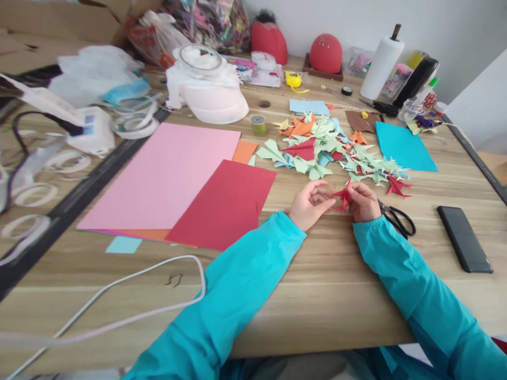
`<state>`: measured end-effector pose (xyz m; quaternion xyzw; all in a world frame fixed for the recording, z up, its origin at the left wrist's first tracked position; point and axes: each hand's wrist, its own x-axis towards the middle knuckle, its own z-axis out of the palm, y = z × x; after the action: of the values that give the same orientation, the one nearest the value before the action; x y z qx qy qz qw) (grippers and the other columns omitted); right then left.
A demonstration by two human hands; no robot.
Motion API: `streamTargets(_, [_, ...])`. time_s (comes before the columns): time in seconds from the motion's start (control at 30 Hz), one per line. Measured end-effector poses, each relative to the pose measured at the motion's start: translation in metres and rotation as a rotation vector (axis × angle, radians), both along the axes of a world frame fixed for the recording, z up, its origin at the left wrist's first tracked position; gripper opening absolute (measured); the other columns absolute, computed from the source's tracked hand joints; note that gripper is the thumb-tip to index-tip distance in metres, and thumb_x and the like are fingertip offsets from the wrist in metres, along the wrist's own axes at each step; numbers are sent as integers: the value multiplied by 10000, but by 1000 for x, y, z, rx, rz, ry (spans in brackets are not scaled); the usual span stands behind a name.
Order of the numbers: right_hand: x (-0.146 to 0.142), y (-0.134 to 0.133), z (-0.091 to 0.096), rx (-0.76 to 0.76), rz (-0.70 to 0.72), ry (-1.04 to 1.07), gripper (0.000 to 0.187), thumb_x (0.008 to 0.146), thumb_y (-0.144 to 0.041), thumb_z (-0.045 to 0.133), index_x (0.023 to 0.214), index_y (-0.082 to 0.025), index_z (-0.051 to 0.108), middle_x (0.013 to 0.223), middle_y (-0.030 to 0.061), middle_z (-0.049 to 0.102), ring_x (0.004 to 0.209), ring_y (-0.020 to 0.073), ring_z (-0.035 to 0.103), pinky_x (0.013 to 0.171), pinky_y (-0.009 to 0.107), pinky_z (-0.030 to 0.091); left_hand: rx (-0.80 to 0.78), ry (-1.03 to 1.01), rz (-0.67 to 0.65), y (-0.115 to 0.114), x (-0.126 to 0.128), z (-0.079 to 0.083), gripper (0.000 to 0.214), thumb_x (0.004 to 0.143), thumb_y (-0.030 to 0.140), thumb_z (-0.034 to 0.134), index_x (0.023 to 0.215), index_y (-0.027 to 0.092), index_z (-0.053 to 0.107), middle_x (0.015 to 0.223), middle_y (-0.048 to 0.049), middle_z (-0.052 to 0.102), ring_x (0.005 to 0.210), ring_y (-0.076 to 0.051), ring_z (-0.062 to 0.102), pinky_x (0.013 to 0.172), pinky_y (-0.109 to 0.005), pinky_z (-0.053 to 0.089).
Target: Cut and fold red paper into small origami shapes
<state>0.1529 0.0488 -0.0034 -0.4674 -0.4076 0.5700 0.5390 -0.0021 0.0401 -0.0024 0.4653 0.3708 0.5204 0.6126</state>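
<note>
red folded-paper figure [344, 196], right of the frame's center, pinched by the right hand [363, 202]; left hand [309, 205] at its left tip, fingers curled, grip indiscernible. scissors [388, 211] on the counter [325, 295], center right.

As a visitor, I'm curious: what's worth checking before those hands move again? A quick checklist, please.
1. Red folded paper gripped: ok, in the right hand's fingers.
2. Left hand touching that paper: cannot tell.
3. Scissors well away from the right hand: not ok, close beside its wrist.
4. Phone away from both hands: ok.
5. White cable clear of the left sleeve: cannot tell.
</note>
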Motion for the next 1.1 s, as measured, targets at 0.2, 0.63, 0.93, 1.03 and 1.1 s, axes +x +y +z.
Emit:
streamTargets(0.2, [-4,-4,2,21,-17,-10,234,617,-375,728,682,-197,590,510,-48,578,370,76,474,349,189,359,9,29,-5,1,1,-3,262,631,310,714,728,147,533,565,41,522,495,-76,504,492,-221,490])
streamTargets(0.63, [-3,-4,0,52,8,-40,230,619,-389,728,686,-204,609,513,-45,575,386,81,484,361,195,360,-82,70,0,1,1,-4,284,611,353,727,742,133,603,572,9,620,460,-98,559,473,-220,462])
streamTargets(0.93, [-3,-5,-1,101,41,-120,229,636,-415,715,687,-211,625,500,-47,563,371,70,439,348,195,341,-74,74,-17,2,-1,1,268,663,372,684,675,114,613,572,-14,632,449,-92,537,457,-226,453])
streamTargets(1.03, [-3,-5,-1,105,49,-119,224,636,-412,718,685,-211,631,501,-45,569,373,70,435,345,194,333,-88,72,-15,3,-3,2,220,684,329,660,667,115,613,572,-14,631,457,-95,542,472,-233,466])
streamTargets(1.1, [-3,-5,0,103,49,-126,231,632,-416,719,680,-208,631,498,-45,567,368,68,423,342,193,324,-92,65,-20,3,-3,2,202,692,314,647,657,119,611,549,-4,616,454,-96,540,475,-236,472])
